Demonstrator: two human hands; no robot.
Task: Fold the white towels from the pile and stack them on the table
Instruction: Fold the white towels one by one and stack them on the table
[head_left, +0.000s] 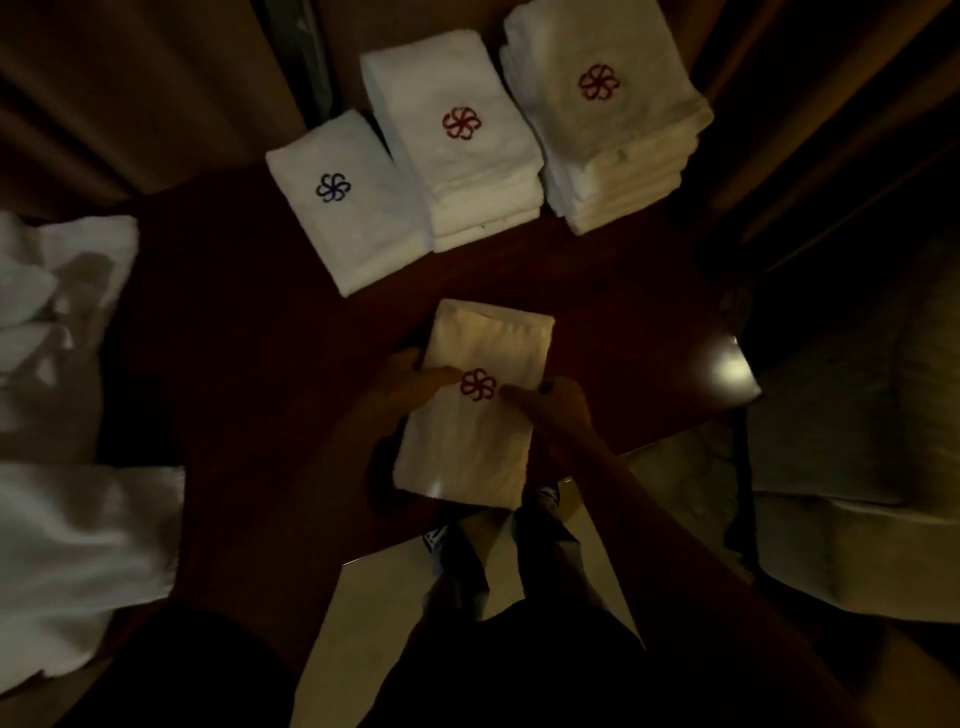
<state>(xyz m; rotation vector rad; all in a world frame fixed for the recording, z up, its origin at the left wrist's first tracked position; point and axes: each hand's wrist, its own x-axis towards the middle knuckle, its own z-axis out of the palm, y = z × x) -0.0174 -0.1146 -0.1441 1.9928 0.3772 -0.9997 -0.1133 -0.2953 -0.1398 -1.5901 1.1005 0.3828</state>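
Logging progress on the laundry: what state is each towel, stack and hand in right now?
near towel: folded, red emblem up.
left hand: grips its left edge.
right hand: grips its right edge.
blue-emblem stack: folded, lowest.
middle stack: folded.
right stack: folded, tallest.
pile: unfolded.

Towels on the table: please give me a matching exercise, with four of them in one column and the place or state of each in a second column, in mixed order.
Column 1
1. blue-logo towel
2. middle stack
3. right stack
4. near towel

Column 2
a. gripped by left hand and right hand
b. tallest
c. red logo, between two others
d. leftmost in the far row

Pairs: 1-d, 2-c, 3-b, 4-a
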